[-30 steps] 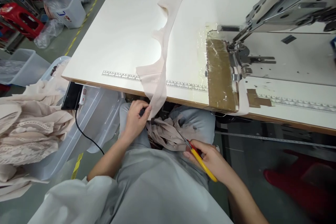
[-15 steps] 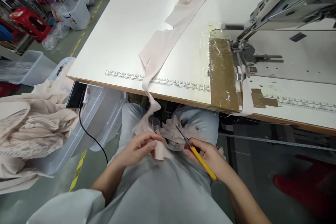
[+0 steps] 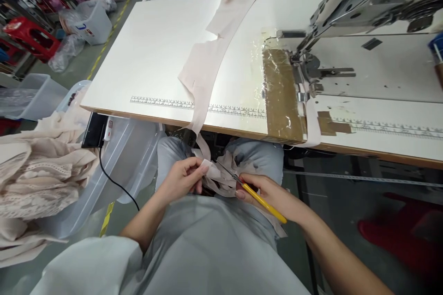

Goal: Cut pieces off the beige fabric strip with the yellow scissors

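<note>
My left hand [image 3: 182, 179] pinches the end of a beige fabric strip [image 3: 204, 62] over my lap. From there the strip runs up over the table's front edge and across the white sewing table [image 3: 152, 50]. My right hand [image 3: 273, 196] grips yellow-handled thread snips [image 3: 258, 197], whose blades point left and meet the fabric right beside my left fingers. More beige fabric is bunched on my lap between the hands.
A sewing machine [image 3: 346, 23] stands at the table's right, with brown tape [image 3: 282, 97] in front of its needle. A clear bin [image 3: 114, 166] and a pile of beige lace pieces [image 3: 38, 179] are at my left. A printed ruler [image 3: 166, 101] marks the table's front edge.
My left hand pulled the strip's end down off the table edge to my lap, then lifted it slightly. The strip on the table shifted and straightened. The snips moved left to the fabric.
</note>
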A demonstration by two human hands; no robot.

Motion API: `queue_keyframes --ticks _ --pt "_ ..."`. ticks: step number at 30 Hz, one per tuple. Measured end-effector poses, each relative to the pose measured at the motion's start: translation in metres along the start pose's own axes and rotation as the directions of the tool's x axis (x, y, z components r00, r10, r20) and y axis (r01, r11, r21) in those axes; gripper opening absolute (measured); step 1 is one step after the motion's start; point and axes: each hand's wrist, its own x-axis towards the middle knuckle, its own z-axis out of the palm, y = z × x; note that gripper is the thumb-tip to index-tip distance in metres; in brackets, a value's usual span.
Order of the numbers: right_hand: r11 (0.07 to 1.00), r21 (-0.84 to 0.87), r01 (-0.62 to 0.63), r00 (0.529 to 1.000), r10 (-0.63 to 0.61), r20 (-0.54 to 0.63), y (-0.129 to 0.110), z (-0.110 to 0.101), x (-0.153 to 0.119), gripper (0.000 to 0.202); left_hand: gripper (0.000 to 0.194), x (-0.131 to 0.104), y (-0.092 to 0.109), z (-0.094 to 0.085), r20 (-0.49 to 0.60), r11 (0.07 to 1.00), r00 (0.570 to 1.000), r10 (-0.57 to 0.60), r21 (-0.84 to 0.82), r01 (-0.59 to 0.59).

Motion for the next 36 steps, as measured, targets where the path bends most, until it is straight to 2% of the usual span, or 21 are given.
queue_keyframes --ticks 2,4,7,10,16,20,26,32,36 --pt "0.999 0.031 0.020 0.996 -0.023 0.091 0.002 0.000 0.006 0.050 0.042 0.001 -0.001 0.000 0.056 0.988 0.994 -0.089 -0.123 0.095" --pt "0.998 0.047 0.032 0.987 -0.039 0.157 0.002 0.000 0.010 0.050 0.043 0.002 -0.001 -0.001 0.074 0.975 0.991 -0.116 -0.183 0.128" --pt "0.999 0.015 0.039 0.982 -0.041 0.186 0.000 -0.001 0.014 0.052 0.042 0.004 -0.003 -0.004 0.101 0.961 0.985 -0.140 -0.227 0.160" --pt "0.997 -0.066 0.038 0.986 -0.027 0.167 -0.004 -0.002 0.016 0.055 0.041 0.005 -0.007 -0.007 0.112 0.946 0.981 -0.160 -0.267 0.185" --pt "0.948 -0.314 0.054 0.998 -0.042 0.045 -0.009 0.000 0.017 0.053 0.039 0.007 -0.013 -0.008 0.105 0.937 0.977 -0.188 -0.278 0.210" --pt "0.915 -0.402 0.044 0.999 -0.053 -0.012 -0.006 0.003 0.017 0.054 0.038 0.007 -0.015 -0.008 0.100 0.939 0.977 -0.189 -0.273 0.210" --pt "0.899 -0.436 0.035 0.997 -0.060 -0.045 -0.002 0.006 0.015 0.057 0.039 0.009 -0.017 -0.009 0.097 0.940 0.977 -0.191 -0.269 0.210" --pt "0.862 -0.506 0.031 0.996 -0.071 -0.060 -0.005 0.006 0.018 0.049 0.037 0.008 -0.015 -0.008 0.123 0.936 0.973 -0.194 -0.272 0.221" --pt "0.908 -0.420 0.017 0.996 -0.051 -0.071 -0.002 0.008 0.020 0.052 0.041 0.009 -0.015 -0.007 0.111 0.939 0.971 -0.212 -0.253 0.234"
